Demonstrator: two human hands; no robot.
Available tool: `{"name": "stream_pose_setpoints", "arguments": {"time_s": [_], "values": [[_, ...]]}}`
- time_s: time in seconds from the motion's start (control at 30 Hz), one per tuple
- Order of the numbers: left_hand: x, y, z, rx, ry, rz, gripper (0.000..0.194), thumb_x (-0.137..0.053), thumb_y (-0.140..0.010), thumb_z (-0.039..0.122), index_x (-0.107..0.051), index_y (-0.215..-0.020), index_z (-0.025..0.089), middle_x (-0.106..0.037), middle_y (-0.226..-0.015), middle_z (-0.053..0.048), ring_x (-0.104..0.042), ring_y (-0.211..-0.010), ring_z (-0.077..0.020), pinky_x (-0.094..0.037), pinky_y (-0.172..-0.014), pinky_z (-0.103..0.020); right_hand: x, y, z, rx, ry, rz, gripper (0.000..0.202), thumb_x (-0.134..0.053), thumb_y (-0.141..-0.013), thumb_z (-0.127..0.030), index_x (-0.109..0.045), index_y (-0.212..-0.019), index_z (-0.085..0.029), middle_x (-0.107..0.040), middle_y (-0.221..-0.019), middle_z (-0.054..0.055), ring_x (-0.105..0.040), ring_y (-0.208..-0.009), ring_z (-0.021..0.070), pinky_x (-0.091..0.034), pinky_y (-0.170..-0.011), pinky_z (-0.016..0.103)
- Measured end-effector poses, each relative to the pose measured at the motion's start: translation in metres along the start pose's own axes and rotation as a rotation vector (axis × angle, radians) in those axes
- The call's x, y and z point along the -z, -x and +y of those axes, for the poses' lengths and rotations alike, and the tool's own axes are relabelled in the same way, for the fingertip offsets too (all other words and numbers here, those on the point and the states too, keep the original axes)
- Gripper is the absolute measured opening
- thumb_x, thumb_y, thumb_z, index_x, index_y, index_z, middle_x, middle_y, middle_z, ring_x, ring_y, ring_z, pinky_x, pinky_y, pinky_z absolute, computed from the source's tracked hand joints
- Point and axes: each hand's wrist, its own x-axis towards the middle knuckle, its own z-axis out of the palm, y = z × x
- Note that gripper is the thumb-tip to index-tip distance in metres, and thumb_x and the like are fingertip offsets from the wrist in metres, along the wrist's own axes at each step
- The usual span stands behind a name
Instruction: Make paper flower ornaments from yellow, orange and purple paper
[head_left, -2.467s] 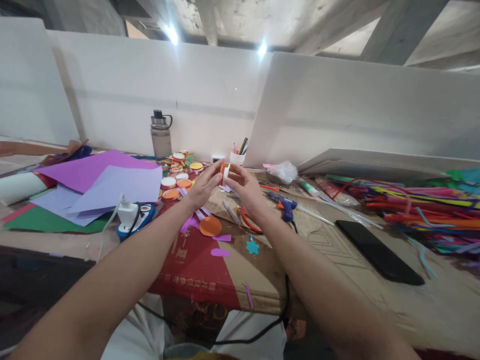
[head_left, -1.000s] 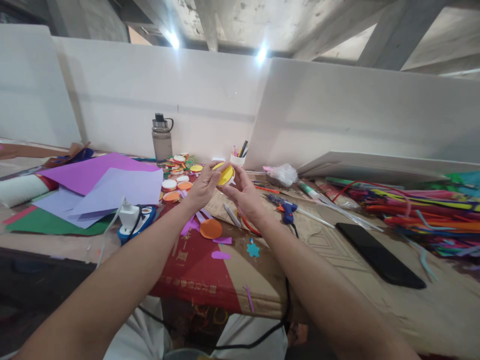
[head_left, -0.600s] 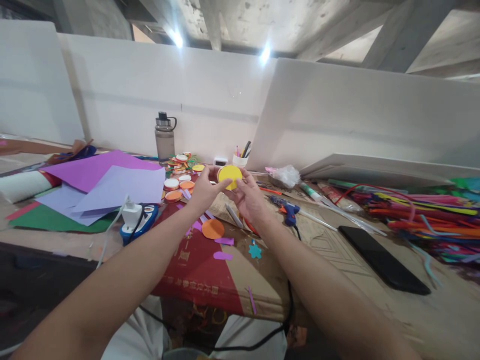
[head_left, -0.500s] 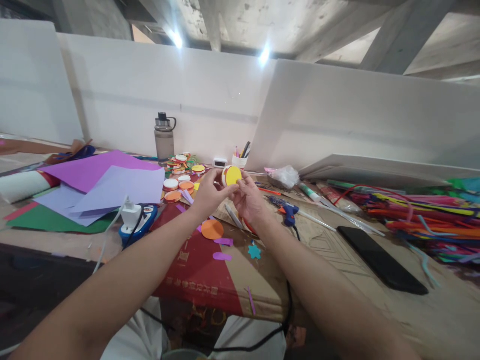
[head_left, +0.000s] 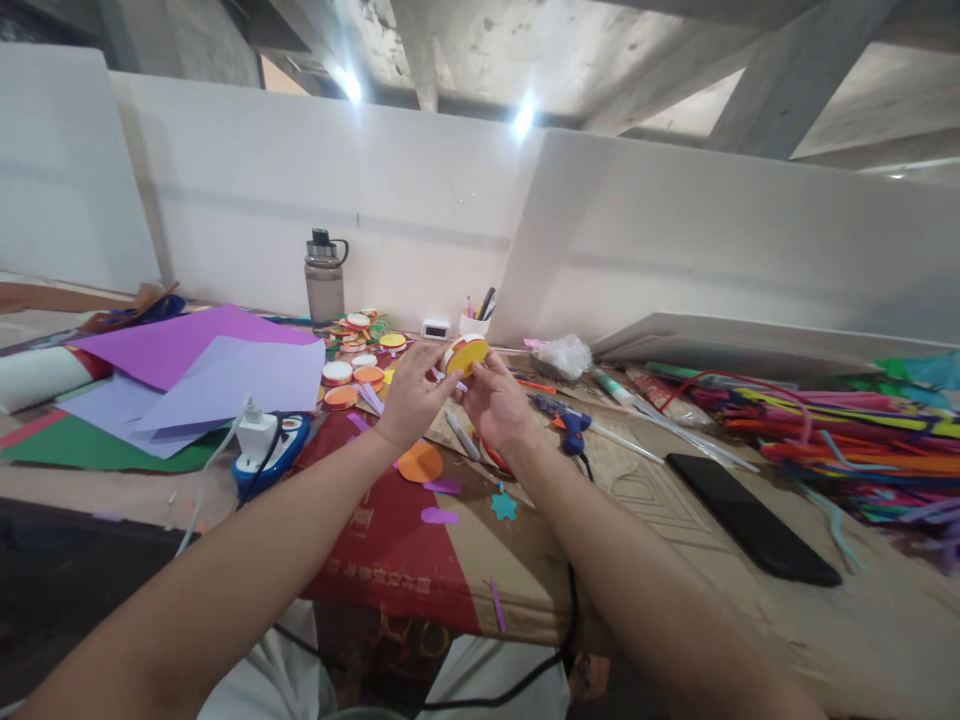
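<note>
Just now we hold a yellow-faced disc (head_left: pixel 466 358) between both hands, raised above the middle of the work surface and tilted, with its white-and-red rim showing on the upper left side. Our left hand (head_left: pixel 414 395) grasps the left edge, its thumb at the lower rim; our right hand (head_left: pixel 499 400) grips the right edge with bent fingers.

Behind the disc, our reach is bounded by a pen cup (head_left: pixel 474 325) and, past it, the upright white boards (head_left: pixel 315 170). To the left of our left hand, other round pieces (head_left: pixel 337 373) crowd close, with a bottle (head_left: pixel 325 285) behind them.

Nearer to us, between our forearms, the cardboard (head_left: pixel 510 565) runs to its front edge just above our knees. Flat on it lie an orange circle (head_left: pixel 420 461), a purple paper piece (head_left: pixel 439 516) and a blue flower shape (head_left: pixel 503 506), well apart from the disc. A strip of bare cardboard separates these from that edge, crossed only by a thin purple strip (head_left: pixel 498 604).

On our right, a glue gun (head_left: pixel 574 432) sits near our wrist; a black phone (head_left: pixel 752 518) lies farther out, with more bare cardboard around its near side.
</note>
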Motion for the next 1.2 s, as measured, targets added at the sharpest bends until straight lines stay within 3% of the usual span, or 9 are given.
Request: {"name": "stream_pose_setpoints", "arguments": {"time_s": [0.13,0.27,0.4,0.47,0.53,0.63,0.73,0.9,1.2], "values": [[0.0,-0.002,-0.002,0.137,0.175,-0.019,0.023,-0.059,-0.086,0.034,-0.069,-0.1,0.019,-0.064,-0.101,-0.006,-0.056,-0.094,-0.0177,-0.046,-0.08,-0.029,0.003,-0.002,0.001,0.005,0.065,0.053,0.023,-0.067,-0.073,-0.021,-0.06,-0.094,-0.027,-0.068,-0.097,-0.004,-0.063,-0.082,0.0126,-0.055,-0.071,0.027],[-0.002,-0.007,-0.01,0.483,0.663,-0.076,0.038,-0.055,-0.087,0.049,-0.067,-0.108,0.02,-0.066,-0.102,-0.006,-0.058,-0.083,-0.0156,-0.045,-0.061,-0.024,0.004,-0.004,0.001,0.024,0.164,0.06,0.026,-0.069,-0.071,-0.025,-0.061,-0.096,-0.024,-0.067,-0.098,-0.001,-0.061,-0.076,0.0125,-0.054,-0.06,0.023],[-0.002,-0.007,-0.019,0.653,0.895,-0.213,0.046,-0.057,-0.084,0.055,-0.066,-0.111,0.019,-0.068,-0.104,-0.008,-0.06,-0.084,-0.016,-0.048,-0.063,-0.024,0.007,-0.006,0.002,0.095,0.425,0.033,0.041,-0.063,-0.076,-0.031,-0.055,-0.116,-0.029,-0.065,-0.103,0.001,-0.061,-0.075,0.0142,-0.055,-0.057,0.026],[-0.003,-0.005,-0.021,0.669,0.928,-0.242,0.044,-0.057,-0.085,0.054,-0.066,-0.113,0.021,-0.067,-0.109,-0.008,-0.061,-0.09,-0.0172,-0.051,-0.069,-0.026,0.01,-0.006,0.001,0.157,0.663,0.031,0.045,-0.058,-0.08,-0.032,-0.053,-0.124,-0.031,-0.063,-0.111,0.003,-0.061,-0.078,0.016,-0.056,-0.061,0.031],[-0.004,-0.002,-0.021,0.661,0.956,-0.257,0.041,-0.058,-0.086,0.051,-0.065,-0.116,0.023,-0.066,-0.114,-0.008,-0.062,-0.096,-0.0183,-0.053,-0.075,-0.029,0.013,-0.006,-0.001,0.247,0.944,0.053,0.045,-0.055,-0.082,-0.031,-0.055,-0.127,-0.03,-0.059,-0.119,0.006,-0.061,-0.088,0.0194,-0.057,-0.075,0.039],[-0.007,-0.001,-0.02,0.646,1.034,-0.275,0.039,-0.055,-0.089,0.045,-0.063,-0.121,0.024,-0.065,-0.12,-0.008,-0.061,-0.104,-0.0199,-0.052,-0.085,-0.033,0.013,-0.003,-0.005,0.394,1.288,0.073,0.048,-0.056,-0.083,-0.029,-0.056,-0.13,-0.026,-0.054,-0.126,0.011,-0.053,-0.113,0.0261,-0.044,-0.101,0.05],[-0.008,-0.004,-0.017,0.654,1.104,-0.269,0.039,-0.053,-0.092,0.04,-0.06,-0.127,0.025,-0.065,-0.124,-0.007,-0.06,-0.11,-0.0202,-0.05,-0.092,-0.034,0.01,0.001,-0.008,0.504,1.453,-0.004,0.057,-0.058,-0.084,-0.03,-0.047,-0.139,-0.024,-0.046,-0.134,0.014,-0.041,-0.129,0.0284,-0.033,-0.111,0.051],[-0.007,-0.007,-0.016,0.705,1.144,-0.214,0.038,-0.054,-0.091,0.034,-0.059,-0.128,0.025,-0.065,-0.125,-0.005,-0.059,-0.114,-0.0196,-0.047,-0.096,-0.032,0.009,0.003,-0.009,0.589,1.55,-0.123,0.07,-0.066,-0.08,-0.024,-0.039,-0.144,-0.029,-0.047,-0.136,0.012,-0.042,-0.129,0.0269,-0.034,-0.112,0.049],[-0.003,-0.009,-0.019,0.72,1.134,-0.185,0.032,-0.059,-0.086,0.039,-0.068,-0.111,0.02,-0.068,-0.117,-0.006,-0.061,-0.108,-0.0183,-0.049,-0.089,-0.028,0.0,0.009,-0.014,0.554,1.3,-0.083,0.063,-0.071,-0.073,-0.021,-0.053,-0.133,-0.031,-0.05,-0.13,0.009,-0.044,-0.126,0.0267,-0.039,-0.107,0.048]]}}
